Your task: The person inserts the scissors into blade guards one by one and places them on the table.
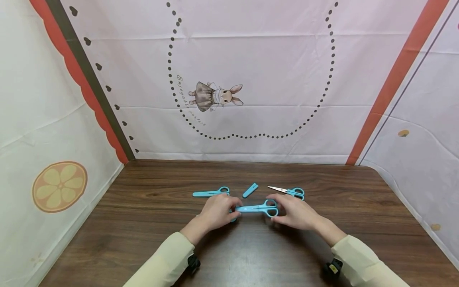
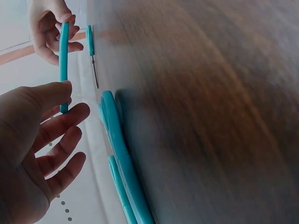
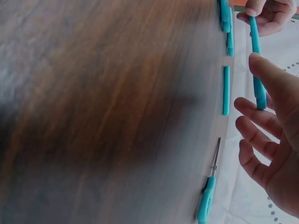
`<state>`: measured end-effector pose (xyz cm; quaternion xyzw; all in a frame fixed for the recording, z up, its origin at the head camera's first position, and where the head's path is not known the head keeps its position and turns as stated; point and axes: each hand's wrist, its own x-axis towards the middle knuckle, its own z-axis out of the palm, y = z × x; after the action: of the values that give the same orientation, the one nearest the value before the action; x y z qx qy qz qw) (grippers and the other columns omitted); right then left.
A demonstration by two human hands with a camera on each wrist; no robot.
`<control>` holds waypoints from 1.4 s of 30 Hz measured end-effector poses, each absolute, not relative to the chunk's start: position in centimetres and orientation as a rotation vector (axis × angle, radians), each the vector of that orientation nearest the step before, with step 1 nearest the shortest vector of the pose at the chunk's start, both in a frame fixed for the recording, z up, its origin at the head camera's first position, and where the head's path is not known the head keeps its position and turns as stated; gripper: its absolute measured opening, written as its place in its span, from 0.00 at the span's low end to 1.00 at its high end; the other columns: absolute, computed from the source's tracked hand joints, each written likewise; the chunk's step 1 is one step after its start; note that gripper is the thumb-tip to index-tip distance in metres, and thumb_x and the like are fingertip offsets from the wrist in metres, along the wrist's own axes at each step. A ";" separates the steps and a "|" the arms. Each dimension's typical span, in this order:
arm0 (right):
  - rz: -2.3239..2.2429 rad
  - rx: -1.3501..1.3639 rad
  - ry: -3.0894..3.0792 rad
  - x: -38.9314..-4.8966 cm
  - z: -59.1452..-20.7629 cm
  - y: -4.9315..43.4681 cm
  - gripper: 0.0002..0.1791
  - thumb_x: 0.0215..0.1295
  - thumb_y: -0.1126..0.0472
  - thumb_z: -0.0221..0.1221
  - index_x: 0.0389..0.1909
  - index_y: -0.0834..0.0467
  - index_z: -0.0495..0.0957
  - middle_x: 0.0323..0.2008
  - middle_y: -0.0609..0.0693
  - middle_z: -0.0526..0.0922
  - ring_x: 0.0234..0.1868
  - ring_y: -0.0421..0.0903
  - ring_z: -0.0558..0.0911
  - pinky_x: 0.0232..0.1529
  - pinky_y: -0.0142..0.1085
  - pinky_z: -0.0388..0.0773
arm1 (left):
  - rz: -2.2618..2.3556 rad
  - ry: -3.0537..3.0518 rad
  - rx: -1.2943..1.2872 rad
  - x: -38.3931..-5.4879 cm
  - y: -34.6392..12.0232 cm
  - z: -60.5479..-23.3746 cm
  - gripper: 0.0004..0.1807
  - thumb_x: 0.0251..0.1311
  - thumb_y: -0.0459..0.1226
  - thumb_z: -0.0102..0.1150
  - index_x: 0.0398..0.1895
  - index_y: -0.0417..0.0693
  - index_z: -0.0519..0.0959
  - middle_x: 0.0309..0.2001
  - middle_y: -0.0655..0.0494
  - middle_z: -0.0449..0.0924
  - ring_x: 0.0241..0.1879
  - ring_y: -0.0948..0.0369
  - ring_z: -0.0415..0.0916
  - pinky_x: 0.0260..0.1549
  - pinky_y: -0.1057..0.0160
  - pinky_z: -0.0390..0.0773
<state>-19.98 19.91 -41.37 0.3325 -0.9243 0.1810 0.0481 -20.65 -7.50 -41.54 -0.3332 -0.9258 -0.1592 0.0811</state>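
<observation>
Between both hands, a pair of light-blue scissors (image 1: 251, 208) with a blue cover over its blades is held level above the table. My left hand (image 1: 216, 211) pinches the covered tip between thumb and fingers. At the other end, my right hand (image 1: 299, 212) holds the finger loops with thumb and fingers, its other fingers loosely bent in the right wrist view. Another blue pair of scissors (image 2: 122, 156) lies on the table below the left hand, mostly hidden by it in the head view. Behind lies a covered pair of scissors (image 1: 209, 193).
A loose blue blade cover (image 1: 250, 190) lies on the brown wooden table (image 1: 143, 223) behind the held scissors. Right of it are uncovered scissors (image 1: 295, 192), with metal blades pointing left. Printed white cloth (image 1: 272, 79) stands behind and at both sides.
</observation>
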 end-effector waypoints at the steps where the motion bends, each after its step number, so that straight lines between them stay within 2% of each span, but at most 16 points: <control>1: 0.552 1.009 -2.824 -20.0 -41.4 20.0 0.32 0.52 0.49 0.66 0.58 0.53 0.69 0.29 0.37 0.73 0.27 0.34 0.71 0.27 0.28 0.66 | -0.476 -2.767 -0.995 -20.7 -7.4 -41.6 0.09 0.53 0.45 0.64 0.37 0.58 0.83 0.22 0.71 0.75 0.20 0.73 0.64 0.18 0.73 0.64; 7: 0.545 0.987 -2.854 -20.0 -41.7 20.4 0.31 0.53 0.49 0.65 0.58 0.52 0.69 0.30 0.37 0.73 0.26 0.34 0.70 0.27 0.28 0.66 | -0.447 -2.783 -0.979 -20.9 -6.8 -41.7 0.08 0.53 0.46 0.63 0.38 0.61 0.82 0.21 0.71 0.74 0.22 0.71 0.65 0.19 0.72 0.64; 33: 0.511 0.951 -2.815 -19.8 -42.0 21.6 0.28 0.51 0.48 0.66 0.53 0.52 0.72 0.25 0.38 0.71 0.27 0.33 0.68 0.26 0.28 0.65 | -0.322 -2.867 -0.957 -21.8 -4.9 -41.8 0.08 0.57 0.47 0.60 0.38 0.60 0.82 0.22 0.70 0.75 0.26 0.68 0.68 0.21 0.69 0.66; 42: 0.518 0.923 -2.842 -19.8 -42.0 21.8 0.28 0.51 0.48 0.66 0.53 0.52 0.72 0.28 0.38 0.73 0.28 0.34 0.71 0.27 0.29 0.68 | -0.311 -2.884 -0.963 -22.2 -4.4 -41.7 0.08 0.57 0.47 0.60 0.37 0.59 0.82 0.22 0.69 0.75 0.22 0.70 0.67 0.18 0.71 0.65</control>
<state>-19.79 21.82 -42.01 0.3038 -0.9358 0.1705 0.0543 -22.20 -4.36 -41.74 -0.3146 -0.9428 -0.1017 0.0425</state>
